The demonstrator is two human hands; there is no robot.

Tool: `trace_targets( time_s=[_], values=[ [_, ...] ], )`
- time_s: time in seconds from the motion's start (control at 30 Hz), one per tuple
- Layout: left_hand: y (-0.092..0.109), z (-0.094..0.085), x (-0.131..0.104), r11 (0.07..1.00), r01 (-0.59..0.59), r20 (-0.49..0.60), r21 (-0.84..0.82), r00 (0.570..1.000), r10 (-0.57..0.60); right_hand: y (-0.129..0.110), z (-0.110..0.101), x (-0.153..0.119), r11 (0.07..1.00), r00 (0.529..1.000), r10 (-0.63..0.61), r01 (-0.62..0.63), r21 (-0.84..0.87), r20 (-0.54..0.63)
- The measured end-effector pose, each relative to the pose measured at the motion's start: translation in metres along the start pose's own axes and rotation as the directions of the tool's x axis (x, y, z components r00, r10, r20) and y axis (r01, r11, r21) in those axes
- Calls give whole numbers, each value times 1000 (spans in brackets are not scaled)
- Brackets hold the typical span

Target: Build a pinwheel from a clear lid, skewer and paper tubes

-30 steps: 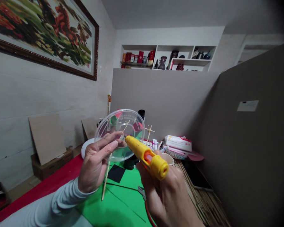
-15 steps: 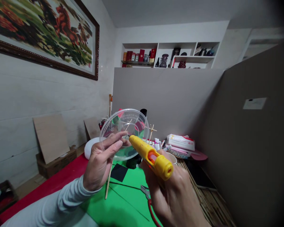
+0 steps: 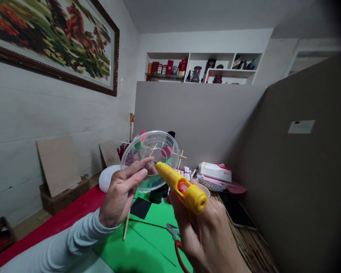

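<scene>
My left hand grips a clear round plastic lid, fingers behind it and thumb in front, so the lid stands up facing me. A thin wooden stick slants down below that hand; whether the hand also holds it I cannot tell. My right hand is wrapped round a yellow hot glue gun with a pinkish glue stick showing in its body. The gun's nozzle points at the lid's middle, close to my left fingertips. Whether it touches the lid is unclear.
Red-handled scissors and a black square lie on the green sheet. Behind are markers, crossed sticks and a white tissue pack. A white rounded object sits left. Grey partitions enclose the back and right.
The view has shifted slightly, so the background sits a little further left. Both hands keep their hold, with the glue gun's nozzle still by the lid's middle.
</scene>
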State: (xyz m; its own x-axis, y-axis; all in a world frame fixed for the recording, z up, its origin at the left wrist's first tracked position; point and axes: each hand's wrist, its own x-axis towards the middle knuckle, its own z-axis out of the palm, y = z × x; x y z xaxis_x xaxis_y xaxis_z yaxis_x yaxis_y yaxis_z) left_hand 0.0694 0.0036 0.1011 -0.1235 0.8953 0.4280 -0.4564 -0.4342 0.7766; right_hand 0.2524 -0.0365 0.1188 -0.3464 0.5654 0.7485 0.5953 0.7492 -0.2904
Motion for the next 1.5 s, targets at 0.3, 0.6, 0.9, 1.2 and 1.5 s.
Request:
trace_targets(
  time_s=[0.3, 0.6, 0.9, 1.2, 1.5],
  values=[
    [-1, -1, 0, 1000, 13, 9, -2, 1000, -13, -1, -2, -2, 1000, 999, 23, -23, -7, -31],
    [-2, 0, 0, 1000, 11, -7, 22, 1000, -11, -2, -2, -1, 999, 998, 31, -30, 32, -54],
    [-8, -4, -2, 1000, 12, 23, 11, 1000, -13, -9, -2, 0, 986, 993, 104, -95, 134, -60],
    [-7, -9, 4, 998, 13, 70, 65, 997, -17, -1, 0, -1, 1000, 998, 28, -28, 6, -61],
    [-2, -10, 9, 990, 4, 119, 137, 993, -21, 9, -1, -5, 997, 999, -1, 5, -83, 42]
  ],
)
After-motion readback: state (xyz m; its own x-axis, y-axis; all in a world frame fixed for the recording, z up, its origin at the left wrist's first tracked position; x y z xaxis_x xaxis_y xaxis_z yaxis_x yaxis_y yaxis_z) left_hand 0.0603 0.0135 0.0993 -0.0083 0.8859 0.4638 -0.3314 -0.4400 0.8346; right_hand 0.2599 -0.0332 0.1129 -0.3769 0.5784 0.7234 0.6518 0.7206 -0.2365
